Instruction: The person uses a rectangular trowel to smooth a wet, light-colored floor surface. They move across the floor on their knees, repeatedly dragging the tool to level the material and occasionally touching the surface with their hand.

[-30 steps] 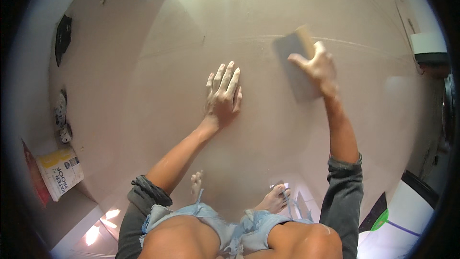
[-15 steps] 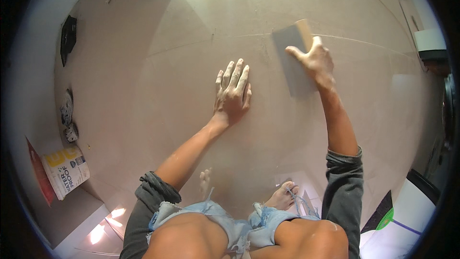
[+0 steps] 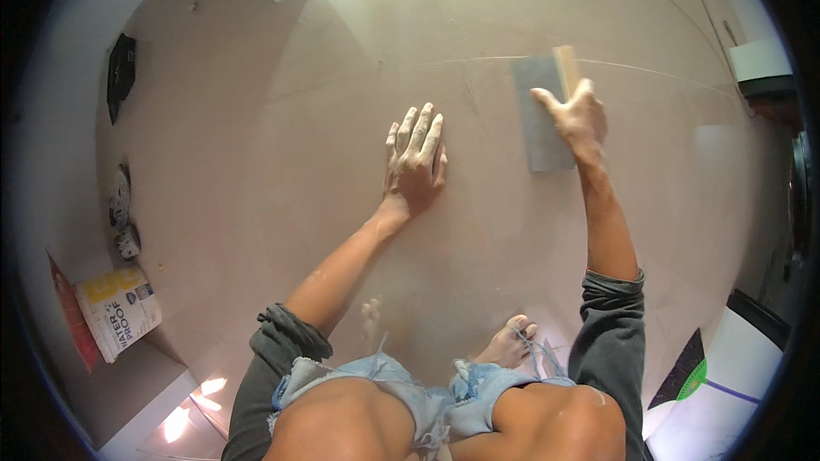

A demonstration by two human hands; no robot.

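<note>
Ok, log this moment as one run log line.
left hand: palm down on beige surface | right hand: gripping grey rectangular tool | picture's left side: white-yellow bucket

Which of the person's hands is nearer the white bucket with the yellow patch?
Left. The left hand lies on the tan surface, up and to the right of the bucket; the right hand, gripping the grey block, is farther right.
</note>
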